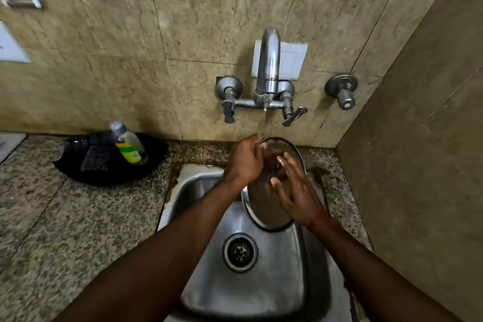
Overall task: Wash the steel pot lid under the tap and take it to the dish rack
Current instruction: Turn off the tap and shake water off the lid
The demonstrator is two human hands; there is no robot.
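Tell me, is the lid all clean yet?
Not yet. The tap is already running. Now the left hand holds the steel lid under the water while the right hand lays flat fingers on it. Carrying it to the dish rack is left; no rack shows.

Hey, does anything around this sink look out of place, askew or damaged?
Two small things. The dish soap bottle leans tilted in the black basin on the counter instead of standing upright. Along the sink's left rim, the seam with the counter looks brown-stained and patchy.
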